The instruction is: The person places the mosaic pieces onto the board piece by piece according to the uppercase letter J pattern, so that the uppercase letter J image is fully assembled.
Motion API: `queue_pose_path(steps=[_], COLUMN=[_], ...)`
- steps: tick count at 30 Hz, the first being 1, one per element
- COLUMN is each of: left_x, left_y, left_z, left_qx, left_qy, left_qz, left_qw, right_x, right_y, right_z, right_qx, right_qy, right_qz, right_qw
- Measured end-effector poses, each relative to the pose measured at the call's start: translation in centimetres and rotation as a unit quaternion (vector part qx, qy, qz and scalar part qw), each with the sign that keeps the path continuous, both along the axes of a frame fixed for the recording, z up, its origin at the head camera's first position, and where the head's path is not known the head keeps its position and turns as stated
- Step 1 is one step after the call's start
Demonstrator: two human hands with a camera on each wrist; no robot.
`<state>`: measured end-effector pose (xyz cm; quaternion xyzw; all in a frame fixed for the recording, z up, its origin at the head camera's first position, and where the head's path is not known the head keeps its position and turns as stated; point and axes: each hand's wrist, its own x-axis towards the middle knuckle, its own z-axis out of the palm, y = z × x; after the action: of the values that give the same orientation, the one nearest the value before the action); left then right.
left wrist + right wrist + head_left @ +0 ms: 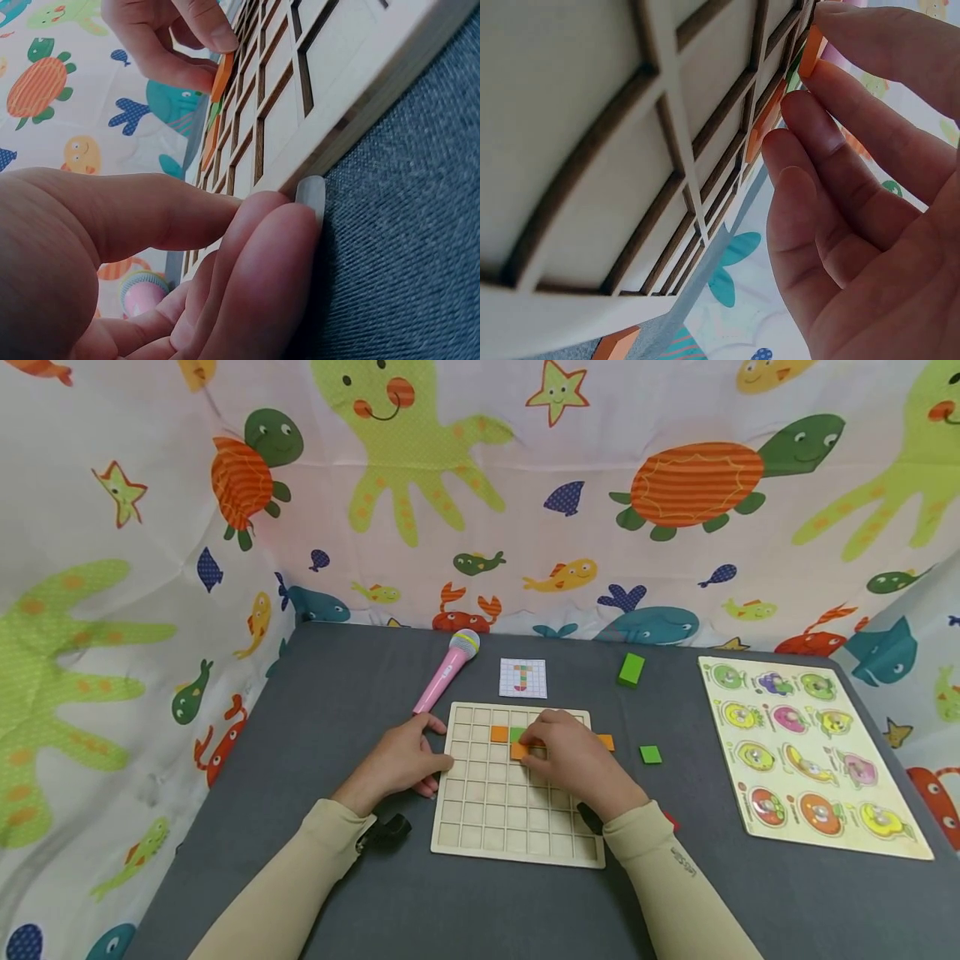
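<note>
A pale wooden grid board [487, 839] lies on the table. My left hand [401, 756] grips its left edge, the thumb on top and the index finger [270, 262] against the side. Over the upper part of the grid, my right hand [573, 760] pinches a small orange square tile [811, 52] between thumb and index finger. The tile is tilted just above the cells. An orange tile [499, 734] and a green tile [517, 735] sit side by side in the grid; my right fingers hide the cells to their right.
Behind the board lies a card [522, 678] with a coloured J-shaped pattern, beside a pink toy microphone [442, 677]. To the right are an orange tile [606, 742], a green tile [650, 754], a green block [631, 669], a partly hidden red piece [671, 820] and a fruit puzzle board [817, 743].
</note>
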<state>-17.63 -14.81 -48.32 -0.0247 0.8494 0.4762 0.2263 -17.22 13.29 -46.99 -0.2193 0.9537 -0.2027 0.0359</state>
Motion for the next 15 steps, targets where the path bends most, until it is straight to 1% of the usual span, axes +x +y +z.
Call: queue_pose_path(steps=[5, 12, 15], left_x=[-0.01, 0.01, 0.03], left_y=[-0.11, 0.06, 0.18], left_z=[-0.08, 0.01, 0.07], left_qx=[0.0, -0.012, -0.017], left_qy=[0.0, 0.002, 0.002], left_qz=[0.003, 0.002, 0.002], left_qw=[1.0, 0.9999, 0.9998], right_x=[-0.09, 0.05, 0.1], right_y=[-0.22, -0.36, -0.38], right_z=[0.04, 0.19, 0.2], right_qx=[0.002, 0.009, 0.015], right_qy=[0.003, -0.001, 0.004], right_qz=[0.002, -0.003, 0.0], right_qw=[1.0, 1.0, 0.9999])
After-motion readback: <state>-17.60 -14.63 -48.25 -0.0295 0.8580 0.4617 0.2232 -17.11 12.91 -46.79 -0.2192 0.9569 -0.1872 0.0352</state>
